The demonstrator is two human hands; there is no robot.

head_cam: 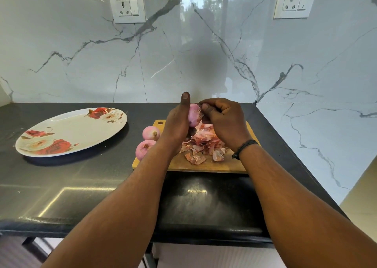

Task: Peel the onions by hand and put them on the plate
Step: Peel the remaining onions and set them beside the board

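I see my left hand (177,123) gripping an onion (194,115) above the cutting board (204,164); my right hand (221,118) seems to pinch its skin.

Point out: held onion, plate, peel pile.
held onion (193,115), head view, on its bare pink side between the hands
plate (67,134), head view, on its bare white centre
peel pile (204,143), head view, on the heap's middle

Daylight behind me mirrors in the glossy marble wall (204,43). My black counter (81,186) shows glare patches. Edges bow, wide-angle
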